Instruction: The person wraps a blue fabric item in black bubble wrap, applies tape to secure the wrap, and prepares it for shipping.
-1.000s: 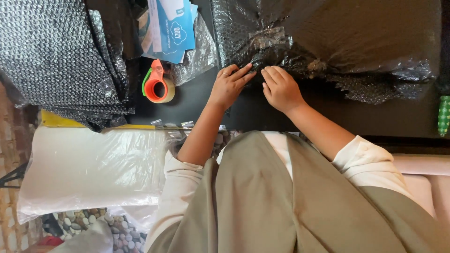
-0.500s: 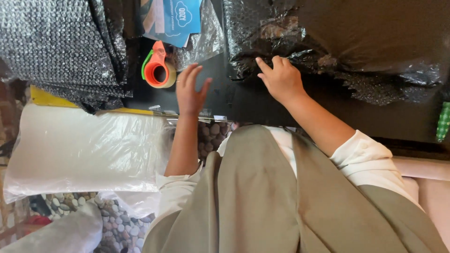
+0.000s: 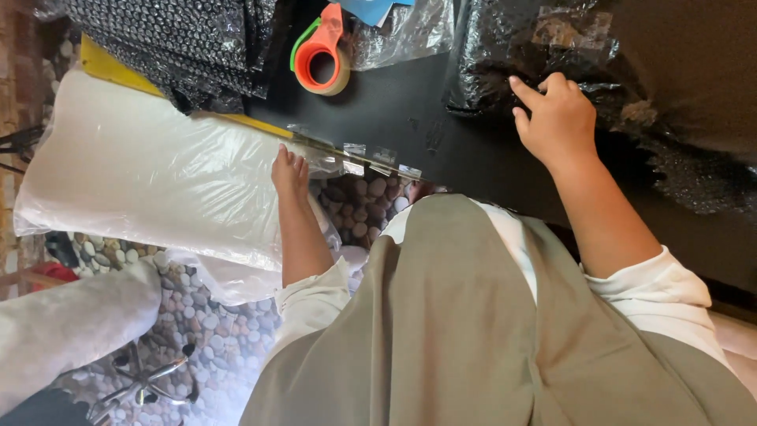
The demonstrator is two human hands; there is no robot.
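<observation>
My right hand (image 3: 556,118) presses down on a parcel wrapped in black bubble wrap (image 3: 631,71) on the black table (image 3: 410,118), fingers curled onto a fold of the wrap. My left hand (image 3: 290,170) is at the table's near edge with its fingers straight. The fingertips touch the first of several short strips of clear tape (image 3: 355,154) stuck along that edge. An orange and green tape dispenser (image 3: 319,55) lies on the table beyond my left hand.
A big white roll in clear plastic (image 3: 150,170) lies left of the table over a yellow board (image 3: 110,67). More black bubble wrap (image 3: 181,39) is piled at the top left. Below are a pebble floor (image 3: 205,323) and a chair base (image 3: 142,383).
My left hand left the parcel, passed the tape dispenser and dropped to the tape strips at the table's edge. My right hand stayed on the parcel.
</observation>
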